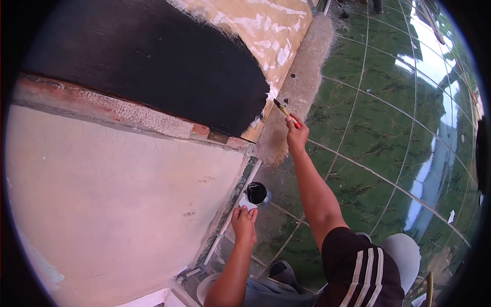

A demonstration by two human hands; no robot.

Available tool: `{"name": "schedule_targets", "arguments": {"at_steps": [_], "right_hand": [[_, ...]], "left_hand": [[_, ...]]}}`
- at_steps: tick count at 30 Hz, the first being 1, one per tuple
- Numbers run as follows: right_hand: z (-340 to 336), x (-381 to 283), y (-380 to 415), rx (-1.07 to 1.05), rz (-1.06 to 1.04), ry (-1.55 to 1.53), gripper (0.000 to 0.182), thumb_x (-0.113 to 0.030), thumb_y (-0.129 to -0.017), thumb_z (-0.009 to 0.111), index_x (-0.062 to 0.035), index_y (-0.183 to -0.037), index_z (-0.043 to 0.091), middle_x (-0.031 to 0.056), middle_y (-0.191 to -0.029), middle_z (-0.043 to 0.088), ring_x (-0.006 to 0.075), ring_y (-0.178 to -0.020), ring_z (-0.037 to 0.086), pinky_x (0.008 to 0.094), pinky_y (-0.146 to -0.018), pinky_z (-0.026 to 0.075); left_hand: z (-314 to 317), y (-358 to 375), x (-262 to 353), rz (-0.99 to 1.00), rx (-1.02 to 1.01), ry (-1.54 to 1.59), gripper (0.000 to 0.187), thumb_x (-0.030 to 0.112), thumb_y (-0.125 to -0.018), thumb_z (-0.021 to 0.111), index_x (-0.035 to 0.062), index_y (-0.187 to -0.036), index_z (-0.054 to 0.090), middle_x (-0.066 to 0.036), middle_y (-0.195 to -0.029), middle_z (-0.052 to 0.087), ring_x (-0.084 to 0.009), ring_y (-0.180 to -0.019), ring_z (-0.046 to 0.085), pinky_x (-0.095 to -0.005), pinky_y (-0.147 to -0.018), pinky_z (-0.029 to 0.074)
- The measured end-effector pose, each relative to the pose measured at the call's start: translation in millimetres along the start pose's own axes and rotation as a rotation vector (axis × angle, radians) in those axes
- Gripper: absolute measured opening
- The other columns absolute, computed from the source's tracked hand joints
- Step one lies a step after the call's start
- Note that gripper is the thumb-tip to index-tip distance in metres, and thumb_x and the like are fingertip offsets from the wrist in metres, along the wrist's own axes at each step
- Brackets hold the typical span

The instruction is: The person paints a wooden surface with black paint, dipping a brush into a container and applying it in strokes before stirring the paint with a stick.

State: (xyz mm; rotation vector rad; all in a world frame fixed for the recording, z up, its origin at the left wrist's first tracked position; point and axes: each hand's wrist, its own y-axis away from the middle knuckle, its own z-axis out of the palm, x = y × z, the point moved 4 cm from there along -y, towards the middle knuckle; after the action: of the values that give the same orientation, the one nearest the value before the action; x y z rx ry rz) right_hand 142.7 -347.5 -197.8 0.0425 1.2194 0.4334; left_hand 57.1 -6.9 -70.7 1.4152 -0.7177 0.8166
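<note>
My right hand is stretched forward and grips a thin paintbrush with a red handle, its dark tip close to the edge of the black painted patch on the wall. My left hand holds a small white cup of black paint low, near the foot of the wall. Beyond the black patch the wall is bare yellow with white streaks.
A pale plastered wall fills the left, with a brick ledge above it. A white pipe runs along its base. Glossy green floor tiles spread right, past a concrete strip. My knees are at the bottom.
</note>
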Motion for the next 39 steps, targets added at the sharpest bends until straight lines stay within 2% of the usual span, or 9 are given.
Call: {"name": "schedule_targets", "arguments": {"at_steps": [4,10,14,21,25,29,30,34,39], "right_hand": [[3,7,8,0.012,0.114,-0.232,0.033,-0.019,-0.095,0.073,-0.0025,-0.124,0.071,0.0052,-0.092,0.074,0.0099,-0.080,0.064,0.0248,-0.072,0.051],[13,16,16,0.031,0.171,-0.209,0.032,-0.015,-0.096,0.071,-0.0008,-0.124,0.069,0.0057,-0.093,0.073,0.0099,-0.077,0.063,0.0240,-0.069,0.051],[5,23,47,-0.077,0.249,-0.212,0.029,-0.012,-0.097,0.068,0.0011,-0.123,0.069,0.0086,-0.094,0.074,0.0117,-0.082,0.067,0.0252,-0.076,0.054],[8,-3,3,0.046,0.127,-0.307,0.035,-0.015,-0.098,0.069,0.0037,-0.127,0.065,0.0106,-0.101,0.072,0.0154,-0.093,0.070,0.0266,-0.081,0.055],[20,9,2,-0.025,0.165,-0.209,0.033,-0.012,-0.098,0.068,0.0044,-0.126,0.065,0.0110,-0.101,0.072,0.0152,-0.090,0.070,0.0263,-0.080,0.055],[5,45,39,-0.121,0.295,-0.243,0.029,-0.013,-0.097,0.068,0.0016,-0.123,0.068,0.0089,-0.097,0.073,0.0137,-0.087,0.069,0.0262,-0.077,0.055],[0,33,45,-0.129,0.286,-0.201,0.030,-0.013,-0.097,0.069,0.0017,-0.124,0.068,0.0098,-0.099,0.072,0.0148,-0.089,0.070,0.0271,-0.081,0.056],[-2,3,13,0.028,0.121,-0.345,0.030,-0.010,-0.097,0.069,0.0018,-0.125,0.067,0.0103,-0.098,0.072,0.0145,-0.086,0.069,0.0260,-0.079,0.055],[27,19,-7,0.012,0.231,-0.364,0.032,-0.010,-0.097,0.069,0.0021,-0.127,0.065,0.0098,-0.098,0.071,0.0139,-0.085,0.067,0.0249,-0.078,0.055]], "left_hand": [[3,4,2,-0.002,0.011,-0.012,0.018,0.009,-0.104,0.053,-0.0030,-0.116,0.047,-0.014,-0.112,0.056,-0.0278,-0.103,0.064,-0.0402,-0.098,0.057],[0,-3,0,0.002,0.000,-0.012,0.018,0.009,-0.104,0.053,-0.0030,-0.116,0.048,-0.014,-0.113,0.057,-0.0275,-0.103,0.065,-0.0404,-0.098,0.057],[4,-5,-1,-0.007,0.000,-0.025,0.018,0.009,-0.104,0.053,-0.0028,-0.116,0.048,-0.014,-0.113,0.057,-0.0275,-0.103,0.065,-0.0402,-0.097,0.057],[8,0,3,0.017,-0.017,-0.021,0.015,0.009,-0.104,0.052,-0.0021,-0.114,0.048,-0.014,-0.111,0.058,-0.0278,-0.103,0.065,-0.0403,-0.098,0.056],[9,-2,3,0.005,-0.006,-0.020,0.015,0.009,-0.104,0.053,-0.0018,-0.112,0.049,-0.014,-0.110,0.058,-0.0273,-0.102,0.065,-0.0406,-0.099,0.056],[9,-5,0,0.003,-0.006,-0.025,0.013,0.009,-0.104,0.053,-0.0009,-0.111,0.049,-0.013,-0.109,0.058,-0.0269,-0.101,0.065,-0.0405,-0.098,0.056],[10,-6,0,0.005,-0.016,-0.024,0.013,0.009,-0.104,0.053,-0.0008,-0.110,0.049,-0.013,-0.109,0.058,-0.0269,-0.101,0.065,-0.0404,-0.098,0.056],[12,-2,2,0.012,-0.027,-0.018,0.012,0.009,-0.104,0.053,-0.0005,-0.109,0.049,-0.013,-0.108,0.058,-0.0268,-0.100,0.065,-0.0403,-0.098,0.057],[15,-1,6,0.006,-0.035,-0.010,0.011,0.008,-0.104,0.053,-0.0006,-0.109,0.049,-0.014,-0.109,0.058,-0.0271,-0.100,0.065,-0.0408,-0.098,0.057]]}}
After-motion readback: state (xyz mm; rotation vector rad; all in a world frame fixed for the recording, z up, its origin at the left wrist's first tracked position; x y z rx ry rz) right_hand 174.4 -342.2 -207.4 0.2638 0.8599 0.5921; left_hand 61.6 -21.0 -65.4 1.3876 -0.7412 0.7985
